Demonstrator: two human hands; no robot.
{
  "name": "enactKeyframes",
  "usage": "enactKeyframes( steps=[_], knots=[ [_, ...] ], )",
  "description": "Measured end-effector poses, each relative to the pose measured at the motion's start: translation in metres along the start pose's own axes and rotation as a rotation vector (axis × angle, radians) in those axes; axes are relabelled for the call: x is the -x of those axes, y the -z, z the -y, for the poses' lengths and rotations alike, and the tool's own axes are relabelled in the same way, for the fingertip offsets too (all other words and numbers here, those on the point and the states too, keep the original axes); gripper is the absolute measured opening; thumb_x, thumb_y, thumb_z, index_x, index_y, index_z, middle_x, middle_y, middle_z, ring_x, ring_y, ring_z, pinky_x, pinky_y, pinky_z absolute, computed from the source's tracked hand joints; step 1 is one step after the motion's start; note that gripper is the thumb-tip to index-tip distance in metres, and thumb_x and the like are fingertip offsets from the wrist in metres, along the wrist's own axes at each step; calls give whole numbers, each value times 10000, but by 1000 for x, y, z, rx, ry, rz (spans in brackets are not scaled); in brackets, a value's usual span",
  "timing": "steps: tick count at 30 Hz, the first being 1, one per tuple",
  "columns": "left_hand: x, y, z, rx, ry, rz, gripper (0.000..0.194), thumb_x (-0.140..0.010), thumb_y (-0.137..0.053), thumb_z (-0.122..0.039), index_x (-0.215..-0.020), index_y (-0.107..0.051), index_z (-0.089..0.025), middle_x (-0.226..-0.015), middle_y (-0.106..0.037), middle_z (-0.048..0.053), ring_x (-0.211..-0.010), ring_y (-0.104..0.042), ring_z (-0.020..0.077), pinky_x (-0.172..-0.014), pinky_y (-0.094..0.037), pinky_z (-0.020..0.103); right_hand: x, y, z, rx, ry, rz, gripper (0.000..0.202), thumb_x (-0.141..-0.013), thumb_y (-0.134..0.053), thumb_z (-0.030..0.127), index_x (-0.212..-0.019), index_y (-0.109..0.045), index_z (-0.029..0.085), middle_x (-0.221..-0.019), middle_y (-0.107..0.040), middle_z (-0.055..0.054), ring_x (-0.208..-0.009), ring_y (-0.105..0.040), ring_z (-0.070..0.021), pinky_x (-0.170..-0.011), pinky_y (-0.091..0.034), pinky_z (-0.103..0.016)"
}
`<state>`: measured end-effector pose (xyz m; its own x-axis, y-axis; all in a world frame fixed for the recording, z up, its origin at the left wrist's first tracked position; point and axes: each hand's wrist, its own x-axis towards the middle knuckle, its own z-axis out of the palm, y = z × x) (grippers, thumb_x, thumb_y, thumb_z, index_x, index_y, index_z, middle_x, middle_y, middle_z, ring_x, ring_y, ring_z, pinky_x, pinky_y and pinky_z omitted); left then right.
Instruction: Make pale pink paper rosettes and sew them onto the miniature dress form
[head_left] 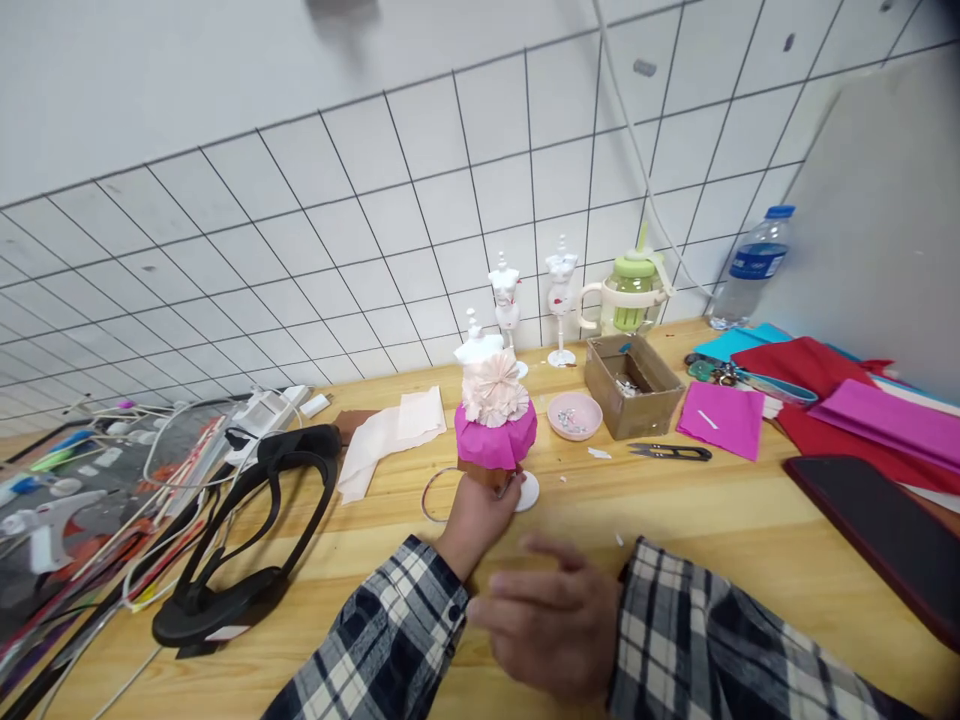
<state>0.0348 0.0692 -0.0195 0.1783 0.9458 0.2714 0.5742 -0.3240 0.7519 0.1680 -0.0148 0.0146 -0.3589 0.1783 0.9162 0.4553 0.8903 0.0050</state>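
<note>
My left hand (484, 512) is closed round the lower part of a small white dress form (477, 348), just below its skirt. Pale pink pleated ruffles (496, 388) cover the form's front, above a puffed magenta paper skirt (495, 438) and a brown layer. Its round white base (528, 491) shows to the right of the hand. Nearer to me, my right hand (551, 615) hovers over the table, blurred, its fingers loosely apart with nothing seen in them. A thin ring (437, 497) lies left of the form.
Behind stand two more dress forms (505, 300), a lidded cup (631, 295) and a bottle (754, 265). Rightward are a pink dish (574, 416), a cardboard box (634, 390), thread snips (670, 452), coloured paper (721, 418) and a phone (885, 545). A black headset (255, 540) and cables lie left.
</note>
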Motion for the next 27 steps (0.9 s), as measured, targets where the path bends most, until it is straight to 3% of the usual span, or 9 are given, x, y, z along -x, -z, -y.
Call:
enactKeyframes(
  steps=[1,5,9,13,18,27],
  knots=[
    [-3,0,2,-13,-6,-8,146,-822,-584,-264,-919,-649,-177,-910,-712,70,-854,-651,209,-799,-510,342,7,-3,4,-80,48,84,183,-814,-580,219,-682,-649,325,-1042,-689,162,-1078,-544,-79,-972,-460,-230],
    [-23,-5,8,-44,-6,-39,197,-844,-565,-292,-970,-648,-165,-945,-718,86,-913,-655,214,-851,-496,343,17,-15,-1,-242,-108,211,141,-778,-538,146,-679,-610,215,-1022,-689,52,-979,-566,-112,-918,-441,-294],
    [-44,-11,13,-48,1,-9,210,-858,-539,-279,-985,-660,-164,-977,-724,85,-913,-663,210,-833,-498,322,20,-21,-20,-320,-300,271,148,-724,-540,116,-778,-635,216,-1105,-649,1,-1082,-514,-175,-943,-393,-369],
    [-57,-14,15,-59,17,42,231,-872,-496,-238,-946,-699,-156,-953,-740,91,-876,-675,216,-786,-499,314,24,-22,-31,-373,-452,327,202,-684,-536,59,-779,-629,210,-1074,-638,3,-1053,-512,-172,-918,-391,-350],
    [-62,-13,18,-67,32,77,264,-887,-470,-235,-979,-698,-139,-950,-741,90,-793,-673,195,-702,-498,282,26,-26,-28,-450,-516,376,214,-674,-533,54,-777,-629,216,-1072,-631,9,-1027,-514,-166,-900,-387,-331],
    [-59,-8,30,-110,37,77,258,-876,-491,-252,-968,-711,-154,-921,-746,82,-808,-672,211,-725,-493,299,29,-29,-22,-503,-604,481,220,-697,-528,56,-789,-634,225,-1138,-600,14,-1054,-507,-163,-909,-375,-320]
  ],
)
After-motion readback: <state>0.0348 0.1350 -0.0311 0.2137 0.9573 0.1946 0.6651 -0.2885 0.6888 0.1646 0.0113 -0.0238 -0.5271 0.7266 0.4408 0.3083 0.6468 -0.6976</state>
